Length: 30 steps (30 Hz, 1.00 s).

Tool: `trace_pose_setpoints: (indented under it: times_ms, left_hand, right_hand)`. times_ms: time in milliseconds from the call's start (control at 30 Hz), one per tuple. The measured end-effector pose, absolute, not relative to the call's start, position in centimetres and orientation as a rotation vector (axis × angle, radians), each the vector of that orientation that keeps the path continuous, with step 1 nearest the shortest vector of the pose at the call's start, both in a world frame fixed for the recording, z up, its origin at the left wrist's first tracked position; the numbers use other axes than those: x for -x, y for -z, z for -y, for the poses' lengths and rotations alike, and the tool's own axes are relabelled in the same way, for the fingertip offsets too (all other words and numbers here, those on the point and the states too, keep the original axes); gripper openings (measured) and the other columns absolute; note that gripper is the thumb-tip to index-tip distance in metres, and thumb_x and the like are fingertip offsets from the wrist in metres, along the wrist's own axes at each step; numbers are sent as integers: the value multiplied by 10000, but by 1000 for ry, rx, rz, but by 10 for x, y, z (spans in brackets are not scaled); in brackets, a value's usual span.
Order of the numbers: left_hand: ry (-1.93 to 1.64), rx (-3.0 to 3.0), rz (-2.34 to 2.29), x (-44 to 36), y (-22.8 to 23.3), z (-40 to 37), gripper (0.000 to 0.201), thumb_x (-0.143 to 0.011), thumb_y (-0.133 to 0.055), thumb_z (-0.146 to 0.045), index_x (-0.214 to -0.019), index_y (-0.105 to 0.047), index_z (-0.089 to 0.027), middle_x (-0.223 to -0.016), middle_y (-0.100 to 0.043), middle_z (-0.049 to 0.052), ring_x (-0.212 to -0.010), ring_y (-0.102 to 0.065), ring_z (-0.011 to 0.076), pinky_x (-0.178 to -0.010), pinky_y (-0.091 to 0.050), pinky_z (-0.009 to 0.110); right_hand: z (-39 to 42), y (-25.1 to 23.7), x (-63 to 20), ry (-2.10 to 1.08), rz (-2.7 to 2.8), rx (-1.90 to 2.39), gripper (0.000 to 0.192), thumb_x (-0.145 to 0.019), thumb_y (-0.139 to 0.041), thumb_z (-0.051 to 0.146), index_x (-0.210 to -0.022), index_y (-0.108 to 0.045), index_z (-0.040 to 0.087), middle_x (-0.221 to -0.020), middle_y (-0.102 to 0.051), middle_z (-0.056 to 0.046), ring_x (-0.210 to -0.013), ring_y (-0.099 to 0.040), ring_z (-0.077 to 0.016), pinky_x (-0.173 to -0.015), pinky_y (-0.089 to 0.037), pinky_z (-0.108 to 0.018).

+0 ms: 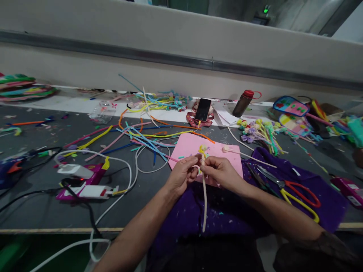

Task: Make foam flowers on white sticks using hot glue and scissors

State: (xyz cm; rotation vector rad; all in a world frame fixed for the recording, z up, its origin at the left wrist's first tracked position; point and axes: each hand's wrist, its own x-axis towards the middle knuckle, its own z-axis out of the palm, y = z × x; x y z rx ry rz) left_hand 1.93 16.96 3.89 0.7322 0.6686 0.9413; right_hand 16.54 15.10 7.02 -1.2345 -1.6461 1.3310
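Observation:
My left hand (181,174) and my right hand (220,172) meet over the pink foam sheet (187,146), both pinching a cream pipe cleaner (204,200) near its top. A small yellow flower head (203,149) sits at the upper end of that stem. The stem hangs down toward me across the purple cloth (300,177).
Loose coloured pipe cleaners (141,136) are scattered behind the pink sheet. A glue gun (85,181) with cables lies at left. Scissors (297,192) rest on the cloth at right. A phone (202,109), a bottle (243,102) and finished flowers (261,130) stand farther back.

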Motion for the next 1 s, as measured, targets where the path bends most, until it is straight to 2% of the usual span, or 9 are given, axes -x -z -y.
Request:
trace_pose_setpoints:
  times_ms: [167, 367, 500, 600, 700, 1000]
  left_hand:
    - [-974, -734, -747, -20, -38, -170, 141, -734, -564, -270, -727, -537, -132, -561, -474, -45, -327, -328, 8, -309, -130, 152]
    - [-1062, -771, -813, -18, -43, -168, 328, -776, -512, -370, -556, -401, -154, -463, -353, -69, -320, -271, 15, -316, -117, 162]
    - [-1172, -835, -919, -20, -46, -166, 354, -755, -535, -468, -639, -505, -136, -513, -446, -46, -339, -310, 17, -323, -142, 162]
    - [-1199, -854, -894, -20, -46, -165, 277, -697, -638, -391, -763, -563, -133, -578, -484, -45, -363, -312, 7, -338, -166, 156]
    - [-1180, -843, -879, -19, -46, -164, 243, -691, -659, -339, -801, -580, -137, -547, -458, -57, -385, -315, 7, -363, -196, 148]
    - [-1201, -858, -952, -19, -49, -163, 249, -681, -660, -353, -662, -559, -126, -501, -479, -49, -383, -324, 9, -361, -190, 146]
  right_hand:
    - [-155, -79, -169, -1224, 1704, 1317, 194, -786, -527, 272, -629, -493, 162, -491, -489, 53, -415, -431, -63, -402, -307, -177]
    - [-157, -72, -169, -1219, 1773, 1282, 198, -784, -523, 250, -611, -490, 158, -516, -484, 50, -430, -405, -58, -414, -284, -178]
    - [-159, -66, -166, -1207, 1810, 1252, 218, -798, -512, 262, -608, -493, 156, -531, -492, 44, -454, -408, -62, -439, -293, -183]
    - [-161, -62, -161, -1186, 1843, 1207, 247, -817, -496, 282, -604, -485, 157, -541, -490, 37, -487, -432, -72, -462, -312, -184]
    - [-162, -59, -158, -1126, 1908, 1167, 267, -836, -479, 305, -612, -484, 159, -543, -480, 38, -495, -432, -74, -469, -314, -183]
    - [-165, -55, -155, -1053, 1987, 1147, 263, -844, -469, 282, -610, -471, 161, -556, -489, 32, -505, -447, -78, -475, -324, -180]
